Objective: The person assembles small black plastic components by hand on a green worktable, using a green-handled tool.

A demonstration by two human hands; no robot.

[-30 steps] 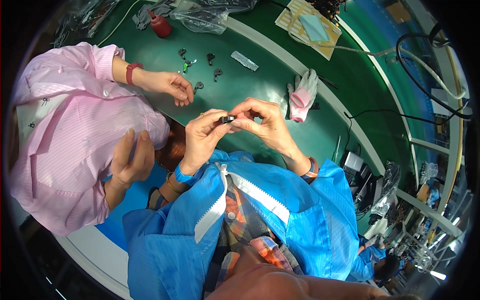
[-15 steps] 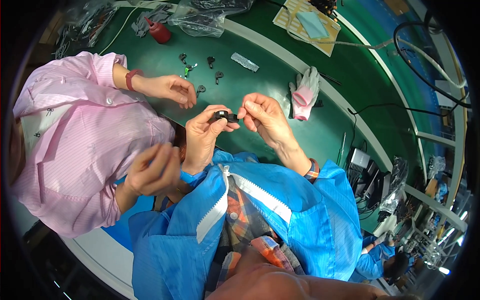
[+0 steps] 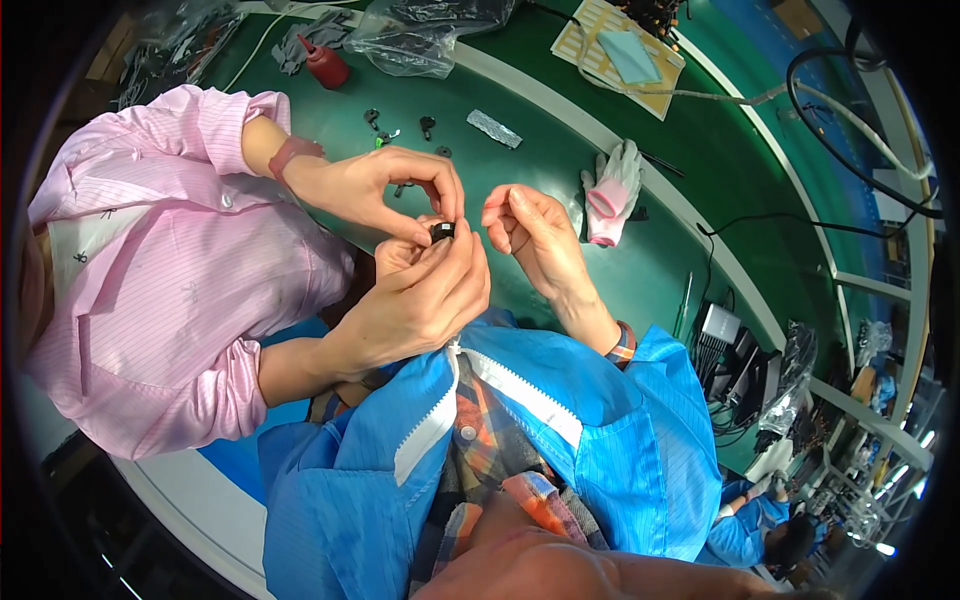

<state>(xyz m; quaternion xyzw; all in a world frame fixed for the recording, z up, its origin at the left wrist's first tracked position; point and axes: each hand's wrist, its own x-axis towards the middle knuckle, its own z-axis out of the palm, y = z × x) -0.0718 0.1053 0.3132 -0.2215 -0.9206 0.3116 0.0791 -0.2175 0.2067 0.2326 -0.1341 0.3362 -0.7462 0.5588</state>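
The work looks to us in the middle: the small black part (image 3: 442, 232), hard and shiny, is not yet set down but held above the green bench (image 3: 560, 170), pinched by a co-worker's hands (image 3: 375, 190) in pink sleeves. Our left hand (image 3: 398, 255) is mostly hidden under them, so we cannot tell its grip. Our right hand (image 3: 535, 235) is just beside the part with fingertips curled together, maybe empty. Other small dark parts (image 3: 428, 125) lie on the smooth bench, and a soft knitted glove (image 3: 610, 190).
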